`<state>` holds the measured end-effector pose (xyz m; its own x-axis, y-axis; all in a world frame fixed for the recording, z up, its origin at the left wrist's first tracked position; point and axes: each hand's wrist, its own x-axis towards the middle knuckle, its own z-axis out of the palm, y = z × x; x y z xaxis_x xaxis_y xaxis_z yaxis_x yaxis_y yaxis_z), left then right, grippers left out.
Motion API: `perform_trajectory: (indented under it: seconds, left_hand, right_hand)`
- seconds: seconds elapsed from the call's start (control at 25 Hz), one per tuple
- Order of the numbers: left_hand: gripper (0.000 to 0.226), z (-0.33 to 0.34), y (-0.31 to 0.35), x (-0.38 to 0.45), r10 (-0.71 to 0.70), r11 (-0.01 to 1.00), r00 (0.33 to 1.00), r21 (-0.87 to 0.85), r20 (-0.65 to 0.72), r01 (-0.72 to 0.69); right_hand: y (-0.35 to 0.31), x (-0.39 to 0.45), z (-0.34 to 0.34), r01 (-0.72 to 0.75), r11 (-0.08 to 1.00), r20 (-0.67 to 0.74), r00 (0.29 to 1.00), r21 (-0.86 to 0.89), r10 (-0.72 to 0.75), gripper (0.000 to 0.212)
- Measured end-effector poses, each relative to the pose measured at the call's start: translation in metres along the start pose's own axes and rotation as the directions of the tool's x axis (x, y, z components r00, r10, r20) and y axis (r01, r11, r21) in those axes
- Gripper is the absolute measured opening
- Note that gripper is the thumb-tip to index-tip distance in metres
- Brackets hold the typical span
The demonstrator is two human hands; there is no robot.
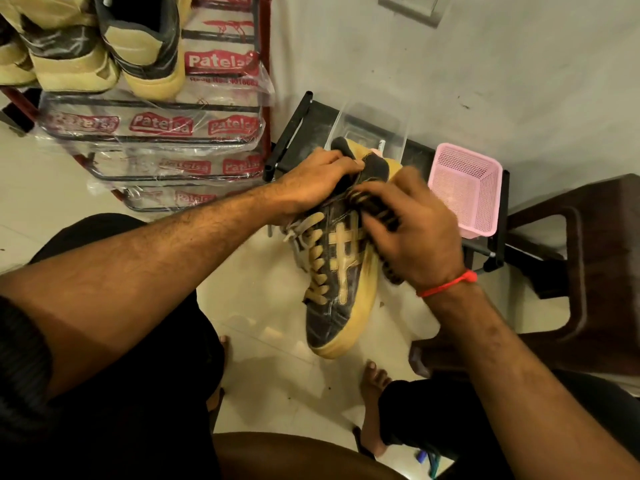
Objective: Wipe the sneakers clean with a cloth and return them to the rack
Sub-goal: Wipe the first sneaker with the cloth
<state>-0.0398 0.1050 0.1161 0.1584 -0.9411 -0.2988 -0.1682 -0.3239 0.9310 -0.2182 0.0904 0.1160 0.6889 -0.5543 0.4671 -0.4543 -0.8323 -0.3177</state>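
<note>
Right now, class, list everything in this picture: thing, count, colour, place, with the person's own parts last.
sneaker: one, dark with tan stripes and sole, held mid-air at centre
cloth: one, dark striped, on the sneaker's side
sneakers on rack: at least three, tan and dark, top left
shoe rack: one, plastic-wrapped, red logos, left
basket: one, pink, on a low black rack
stool: one, dark brown, right
left hand: grips the sneaker's heel
right hand: holds the cloth, red wrist thread

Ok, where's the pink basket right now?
The pink basket sits right of centre on the low black rack by the wall, just beyond the right hand.
</note>
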Motion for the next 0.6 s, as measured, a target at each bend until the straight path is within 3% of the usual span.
perform_trajectory:
  seconds: [0.08,0.2,0.28,0.36,0.52,0.6]
  left_hand:
    - [0.025,-0.002,-0.003,0.002,-0.035,0.998,0.999,-0.050,-0.022,0.034]
    - [0.034,-0.002,-0.010,0.005,-0.026,0.993,0.996,-0.115,0.086,0.036]
    - [0.031,-0.004,-0.012,0.003,0.042,0.989,0.992,-0.148,0.118,-0.025]
    - [0.046,-0.002,-0.013,0.002,0.104,0.983,0.984,-0.163,0.143,-0.080]
    - [0.076,0.005,-0.017,-0.005,0.218,0.972,0.952,-0.138,0.215,-0.191]
    - [0.076,0.007,-0.017,-0.007,0.301,0.954,0.922,-0.072,0.242,-0.292]
  right_hand:
    - [0.008,-0.001,-0.002,-0.118,0.988,-0.039,0.992,0.097,0.122,0.034]
    - [0.003,-0.003,0.004,-0.166,0.961,-0.069,0.980,0.223,0.185,0.028]
    - [0.007,-0.001,0.003,-0.224,0.933,-0.138,0.953,0.280,0.270,0.024]
    - [0.013,0.000,-0.001,-0.253,0.910,-0.194,0.925,0.328,0.327,0.023]
    - [0.015,-0.002,-0.005,-0.234,0.914,-0.264,0.907,0.332,0.328,0.023]
    - [0.021,0.000,-0.007,-0.244,0.906,-0.291,0.890,0.345,0.350,0.022]
